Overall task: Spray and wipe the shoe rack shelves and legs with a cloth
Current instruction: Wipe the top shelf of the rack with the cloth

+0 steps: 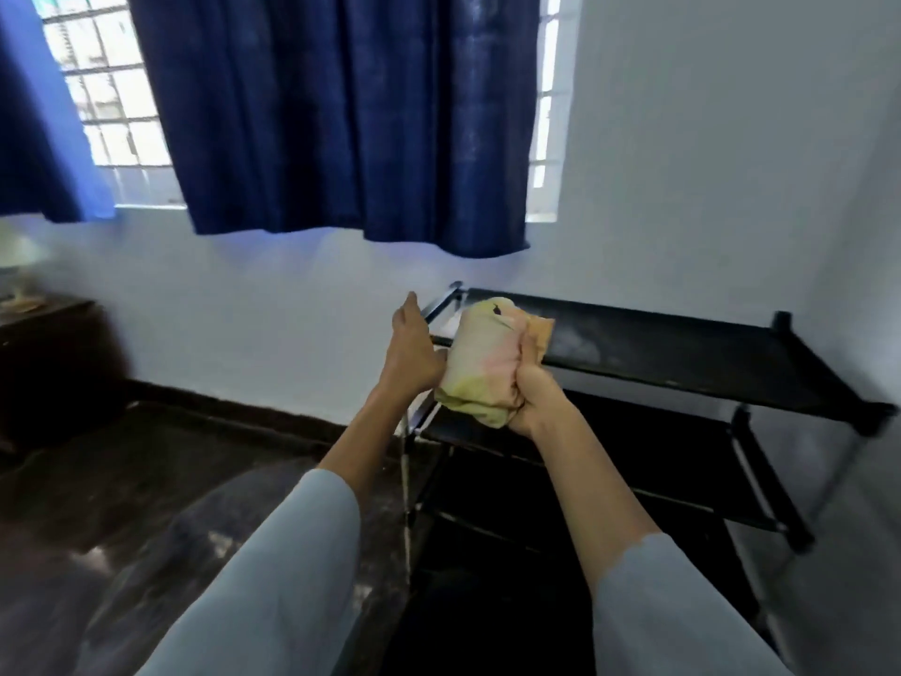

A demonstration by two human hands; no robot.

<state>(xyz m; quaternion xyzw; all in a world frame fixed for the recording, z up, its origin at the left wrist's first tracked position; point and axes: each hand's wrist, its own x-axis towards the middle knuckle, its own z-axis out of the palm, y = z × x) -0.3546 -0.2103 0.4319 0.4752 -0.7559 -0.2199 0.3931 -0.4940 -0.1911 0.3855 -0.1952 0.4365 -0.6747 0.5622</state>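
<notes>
A black shoe rack (682,348) with several shelves stands against the white wall at right. Its top shelf shows pale dusty or wet patches. My right hand (531,397) grips a bunched pale yellow and pink cloth (482,358) just above the rack's front left corner. My left hand (412,348) touches the cloth's left side, its fingers on the far side hidden from view. A thin metal leg (404,480) of the rack runs down below my hands. No spray bottle is in view.
A dark blue curtain (341,114) hangs over a barred window above the rack. A dark wooden cabinet (53,363) with a lamp stands at far left. The floor (146,480) is dark and glossy.
</notes>
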